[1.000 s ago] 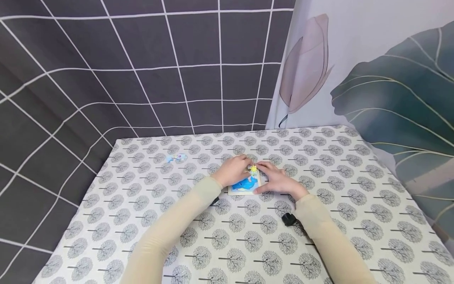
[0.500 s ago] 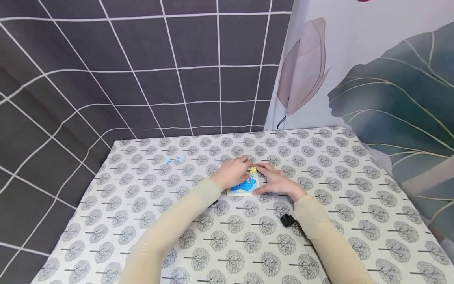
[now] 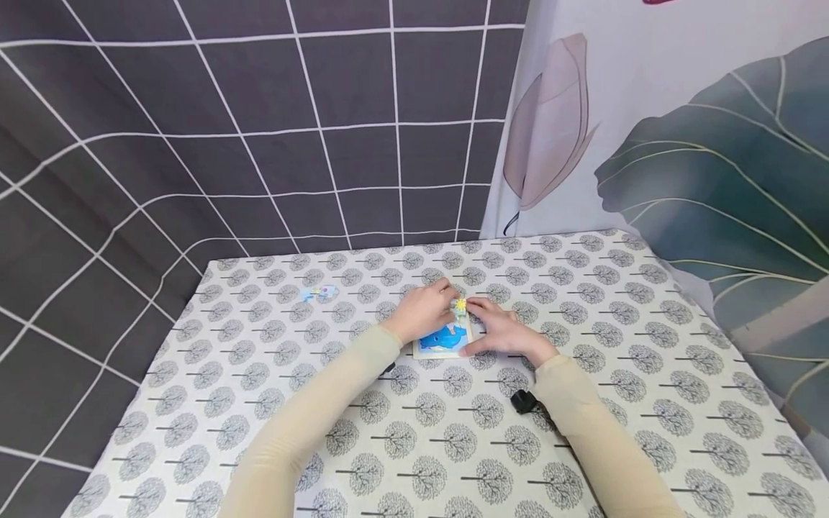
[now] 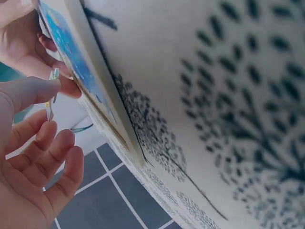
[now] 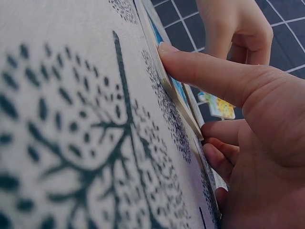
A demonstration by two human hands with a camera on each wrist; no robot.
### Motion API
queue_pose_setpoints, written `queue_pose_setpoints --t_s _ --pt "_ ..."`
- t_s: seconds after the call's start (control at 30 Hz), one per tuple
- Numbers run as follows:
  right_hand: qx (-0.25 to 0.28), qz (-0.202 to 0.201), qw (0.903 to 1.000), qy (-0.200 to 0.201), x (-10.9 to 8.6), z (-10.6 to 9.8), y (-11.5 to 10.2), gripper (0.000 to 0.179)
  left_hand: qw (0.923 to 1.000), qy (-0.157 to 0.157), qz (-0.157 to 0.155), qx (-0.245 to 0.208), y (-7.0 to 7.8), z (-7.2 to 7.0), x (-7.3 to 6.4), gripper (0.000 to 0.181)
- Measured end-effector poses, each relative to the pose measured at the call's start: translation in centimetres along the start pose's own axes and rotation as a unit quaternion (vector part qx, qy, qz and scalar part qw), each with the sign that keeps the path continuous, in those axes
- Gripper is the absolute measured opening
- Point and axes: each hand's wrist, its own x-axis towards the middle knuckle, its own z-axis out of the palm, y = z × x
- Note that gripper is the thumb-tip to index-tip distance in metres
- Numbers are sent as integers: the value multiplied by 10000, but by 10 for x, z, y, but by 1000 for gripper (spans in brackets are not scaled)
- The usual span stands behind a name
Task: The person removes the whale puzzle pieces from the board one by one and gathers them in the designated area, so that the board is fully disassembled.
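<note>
Home-like setting, tree-print tablecloth (image 3: 414,421), dark gridded drape (image 3: 259,133), pale leaf-print drape (image 3: 686,165)

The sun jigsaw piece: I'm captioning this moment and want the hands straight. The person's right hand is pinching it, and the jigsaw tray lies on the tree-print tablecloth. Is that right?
Not quite: the person's left hand is pinching the sun jigsaw piece, as the left wrist view shows. The jigsaw tray does lie on the tree-print tablecloth.

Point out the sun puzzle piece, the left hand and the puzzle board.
Sun puzzle piece (image 3: 460,305), head view: on its yellow sun.
Left hand (image 3: 421,312), head view: on the back of the hand.
Puzzle board (image 4: 102,71), left wrist view: on its pale rim.
</note>
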Motion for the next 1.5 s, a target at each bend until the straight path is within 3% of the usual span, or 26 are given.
queue_pose_setpoints --t_s 0.23,0.5,0.67,0.9,1.3,1.5 --pt "-5 -77 10000 7 0 0 -1 108 9990 -134 -275 -337 -14 -9 -3 40" --pt "-113 -70 9999 98 -2 0 2 106 9966 -157 -463 -657 -48 -11 -8 42" --pt "-75 -127 9999 28 0 0 -1 107 9928 -199 -821 -848 -75 -13 -22 41" --pt "-97 -131 9998 94 2 -1 1 109 9865 -419 -1174 -1059 -104 -27 -40 41" --pt "-37 -160 9999 7 2 2 3 109 9804 -470 -1624 -1011 -134 -33 -77 35" --pt "-97 -189 9998 25 2 3 5 109 9776 -331 -1783 -1068 -146 -34 -92 39"
